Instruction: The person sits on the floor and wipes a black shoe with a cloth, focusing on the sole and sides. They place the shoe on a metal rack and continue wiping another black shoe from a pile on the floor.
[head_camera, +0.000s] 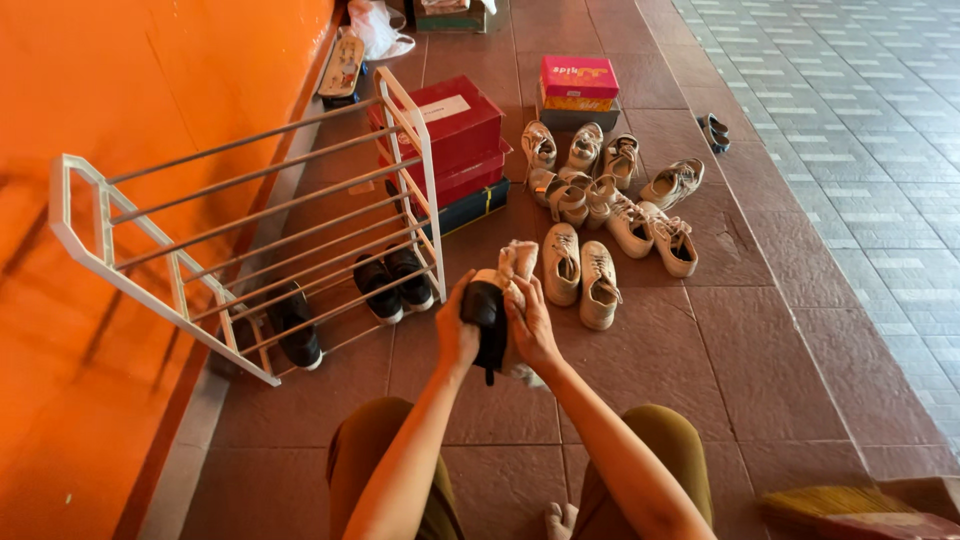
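**Operator:** Hands first, head view, lower centre of the frame. My left hand (458, 335) and right hand (530, 330) are both closed around one black shoe (487, 318), held upright above the brown tiled floor (760, 350). A pale cloth or second light shoe (517, 262) shows just behind it; I cannot tell which, nor whether the right hand grips it too.

**Inspector:** Surroundings?

**Operator:** Left of frame, a white metal shoe rack (240, 215) stands against the orange wall (130, 90). A pair of black shoes (395, 283) and another black shoe (297, 335) sit at its lowest level. Upper centre, red shoe boxes (445, 135) are stacked beside the rack, with a pink box (579, 78) further back. A cluster of beige sneakers (600, 215) lies right of the hands.

**Inspector:** Risks?

**Operator:** In my judgement, the grip is by palms at the sides, so the shoe could slip and land on the beige pair near the hands. The rack looks light; a knock against its near post could tip it. A broom (850, 505) at lower right sits near my knee and could be kicked.
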